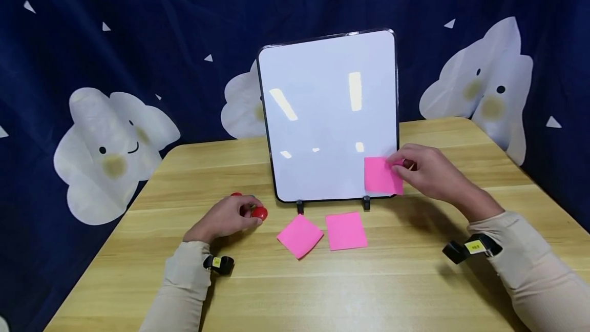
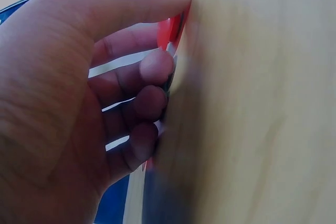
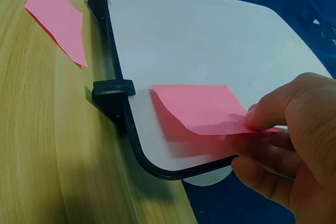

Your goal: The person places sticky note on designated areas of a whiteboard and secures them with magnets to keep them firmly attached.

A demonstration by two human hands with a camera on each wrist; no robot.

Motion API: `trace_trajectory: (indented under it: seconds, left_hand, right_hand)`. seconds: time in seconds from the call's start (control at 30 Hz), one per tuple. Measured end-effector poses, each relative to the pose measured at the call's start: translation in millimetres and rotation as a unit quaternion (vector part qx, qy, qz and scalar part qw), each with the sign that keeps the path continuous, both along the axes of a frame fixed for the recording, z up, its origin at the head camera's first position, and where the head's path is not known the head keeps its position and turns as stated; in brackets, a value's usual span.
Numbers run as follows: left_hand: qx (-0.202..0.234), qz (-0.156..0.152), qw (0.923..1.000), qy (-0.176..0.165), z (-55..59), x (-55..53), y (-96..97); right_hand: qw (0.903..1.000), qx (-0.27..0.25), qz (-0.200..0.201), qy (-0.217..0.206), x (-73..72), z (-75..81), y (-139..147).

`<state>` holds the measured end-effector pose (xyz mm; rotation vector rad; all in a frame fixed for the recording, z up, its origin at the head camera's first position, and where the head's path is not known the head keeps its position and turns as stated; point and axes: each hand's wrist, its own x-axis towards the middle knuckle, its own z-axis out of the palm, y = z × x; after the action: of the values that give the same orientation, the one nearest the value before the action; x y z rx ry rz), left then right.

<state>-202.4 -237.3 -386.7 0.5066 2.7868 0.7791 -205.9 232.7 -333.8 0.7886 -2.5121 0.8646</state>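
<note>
My right hand (image 1: pixel 428 168) pinches a pink sticky note (image 1: pixel 380 175) by its right edge, in front of the lower right corner of a whiteboard (image 1: pixel 322 132). In the right wrist view the held note (image 3: pixel 202 106) curves away from the board's surface and casts a shadow on it. Low over the table on the left, my left hand (image 1: pixel 226 218) has its fingertips on a round red magnet (image 1: pixel 260 213). Other small pieces, one of them red (image 1: pixel 236 194), lie partly hidden behind that hand. Two more pink sticky notes, a left one (image 1: pixel 300 236) and a right one (image 1: pixel 346 231), lie before the board.
The whiteboard stands upright on two black feet, a left one (image 1: pixel 300 207) and a right one (image 1: pixel 366 203), on a wooden table (image 1: pixel 322 291). A dark blue curtain (image 1: pixel 184 9) with clouds and triangles hangs behind the table.
</note>
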Motion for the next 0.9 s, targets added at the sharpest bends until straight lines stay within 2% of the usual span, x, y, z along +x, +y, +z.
trace_trajectory:
  seconds: [0.17,0.3,0.57,0.9]
  left_hand:
    - [-0.006,0.015,0.9999,-0.003,-0.6,0.9,-1.3]
    - [0.002,0.006,0.9999,0.009,1.0,-1.7,0.4]
    - [0.015,0.004,0.9999,-0.003,0.5,-6.8,2.9]
    - [0.013,0.005,0.9999,-0.005,0.4,-4.5,3.5]
  right_hand:
    - [1.0,-0.003,-0.001,0.006,-0.4,0.2,-3]
    - [0.9999,-0.002,-0.009,0.013,0.7,2.0,-3]
    - [0.9995,-0.002,-0.005,0.032,-4.0,7.4,-3]
    - [0.9995,-0.022,-0.004,0.023,-10.8,13.6,-2]
